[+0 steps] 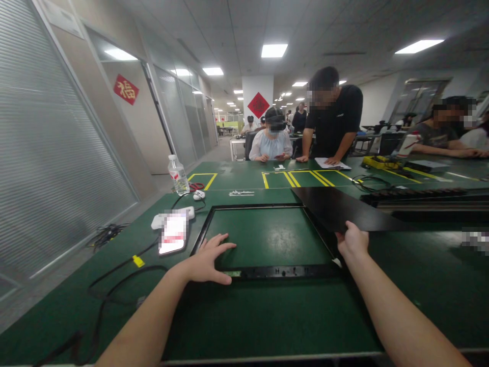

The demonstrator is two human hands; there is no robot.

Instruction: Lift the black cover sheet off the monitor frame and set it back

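A black rectangular frame (280, 271), hollow in the middle, lies flat on the green table (267, 321). My left hand (208, 257) rests over its near left corner with the fingers spread apart. In my right hand (353, 242) is the near edge of a thin black panel (340, 206). The panel is tilted and partly over the frame's right side. A small white tab (336, 262) shows at the frame's near right corner. My right palm and some fingers are hidden under the panel.
Left of the frame are a lit phone (173, 232), a power strip (155, 223), cables and a water bottle (178, 176). Small white parts (241, 193) lie beyond it. More black frames or panels (428, 199) are at right. Two people are across the table.
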